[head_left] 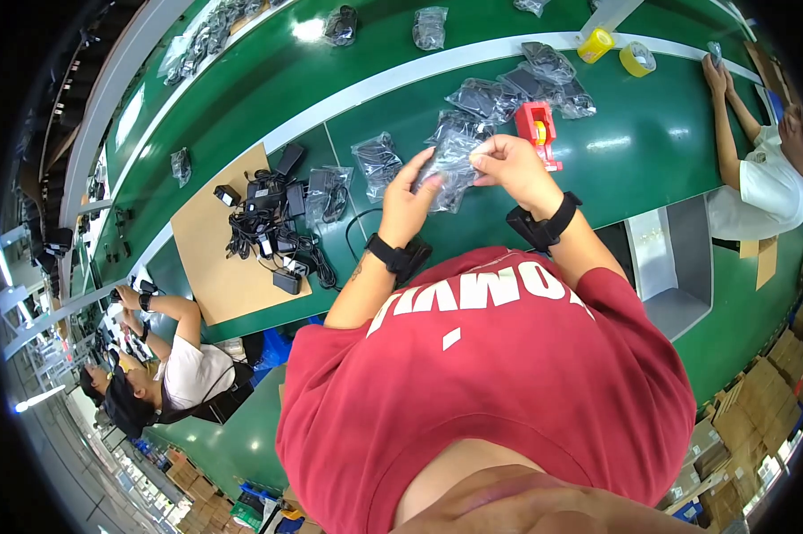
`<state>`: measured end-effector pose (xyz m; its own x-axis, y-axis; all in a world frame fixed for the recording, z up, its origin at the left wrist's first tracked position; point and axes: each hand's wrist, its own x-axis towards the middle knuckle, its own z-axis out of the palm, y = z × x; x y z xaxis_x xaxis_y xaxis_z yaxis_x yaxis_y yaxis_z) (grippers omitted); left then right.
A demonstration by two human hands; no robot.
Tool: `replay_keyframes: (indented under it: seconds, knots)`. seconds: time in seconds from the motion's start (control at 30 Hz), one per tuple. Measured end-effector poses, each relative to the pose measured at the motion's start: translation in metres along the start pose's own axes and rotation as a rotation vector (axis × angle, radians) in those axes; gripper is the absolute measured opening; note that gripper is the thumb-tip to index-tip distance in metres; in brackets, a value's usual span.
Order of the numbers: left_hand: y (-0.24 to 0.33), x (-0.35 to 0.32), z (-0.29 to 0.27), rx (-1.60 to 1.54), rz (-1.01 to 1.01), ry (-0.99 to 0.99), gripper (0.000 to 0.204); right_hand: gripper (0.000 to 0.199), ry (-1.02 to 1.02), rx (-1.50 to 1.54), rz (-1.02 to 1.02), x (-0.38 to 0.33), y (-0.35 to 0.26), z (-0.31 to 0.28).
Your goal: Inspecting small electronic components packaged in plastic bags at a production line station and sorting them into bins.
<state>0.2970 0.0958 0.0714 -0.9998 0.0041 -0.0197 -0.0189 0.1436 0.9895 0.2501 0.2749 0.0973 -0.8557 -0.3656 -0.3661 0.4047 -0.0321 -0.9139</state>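
A clear plastic bag (453, 169) with something dark inside hangs between my hands, above the green table. My left hand (410, 200) grips its left side, thumb on top. My right hand (514, 167) pinches its upper right edge between thumb and fingers. Just right of the bag stands a red tape dispenser (535, 129) with a yellow roll in it. Several bagged dark adapters (486, 100) lie beyond my hands, and one more bagged piece (377, 160) rests left of my left hand.
To the left, a heap of black adapters with cables (272, 214) covers part of a brown cardboard sheet (207, 267). Two yellow tape rolls (596, 44) sit at the far right. A grey bin (691, 267) is by the table's near edge. Co-workers sit at both sides.
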Motion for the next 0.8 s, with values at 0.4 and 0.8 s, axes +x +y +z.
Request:
replay_keyframes:
  seconds: [0.4,0.8]
  knots:
    - [0.011,-0.011,0.009,0.378,-0.030,-0.110,0.083,0.020,-0.056,0.180,0.178,-0.007,0.000,0.002]
    - [0.017,-0.017,0.010,0.333,-0.095,-0.121,0.091,0.033,-0.063,0.056,0.008,0.003,0.035,0.010]
